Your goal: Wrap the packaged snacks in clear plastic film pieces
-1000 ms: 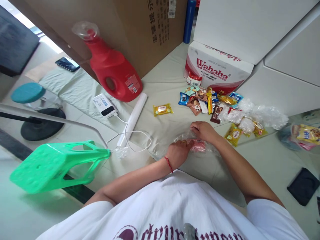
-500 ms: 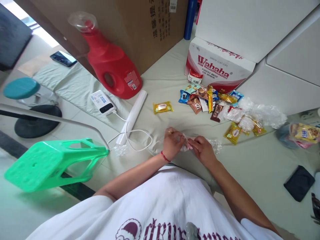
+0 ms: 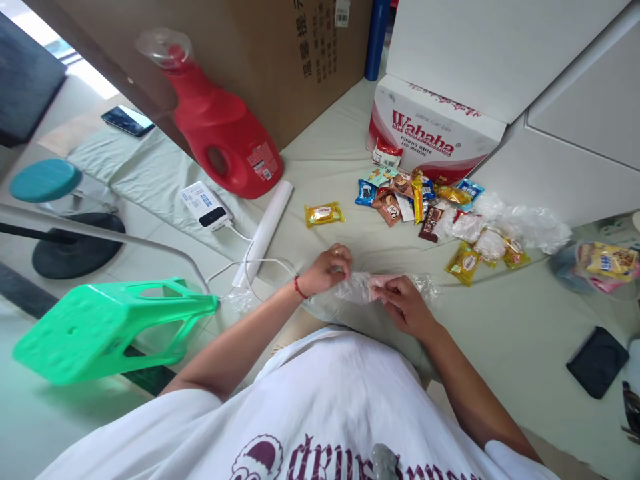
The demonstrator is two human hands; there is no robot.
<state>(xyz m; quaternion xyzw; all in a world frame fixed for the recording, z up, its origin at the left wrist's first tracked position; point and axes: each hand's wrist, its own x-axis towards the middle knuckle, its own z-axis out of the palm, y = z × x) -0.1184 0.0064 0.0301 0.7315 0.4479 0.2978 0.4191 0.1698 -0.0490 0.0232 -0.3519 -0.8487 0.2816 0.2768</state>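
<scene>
A clear plastic bag (image 3: 363, 288) with something pink inside lies on the pale cloth in front of me. My left hand (image 3: 327, 269) pinches its left end, fingers closed. At the bag's right side, my right hand (image 3: 406, 305) grips the plastic, also closed. A yellow snack packet (image 3: 324, 214) lies alone just beyond my left hand. Farther right is a heap of wrapped snacks (image 3: 407, 200), with more yellow packets (image 3: 463, 263) and crumpled clear bags (image 3: 525, 227) beside it.
A red detergent jug (image 3: 220, 137), a white power bank (image 3: 206, 206) with cable and a white tube (image 3: 264, 231) lie at the left. A green stool (image 3: 107, 330) lies tipped over. A Wahaha carton (image 3: 433, 137) and a cardboard box (image 3: 280, 53) stand behind. A black pouch (image 3: 597, 362) sits right.
My hands have drawn apart along the bag: the left moved up and left, the right stayed low. A second ago the right hand was above the bag and the left below it.
</scene>
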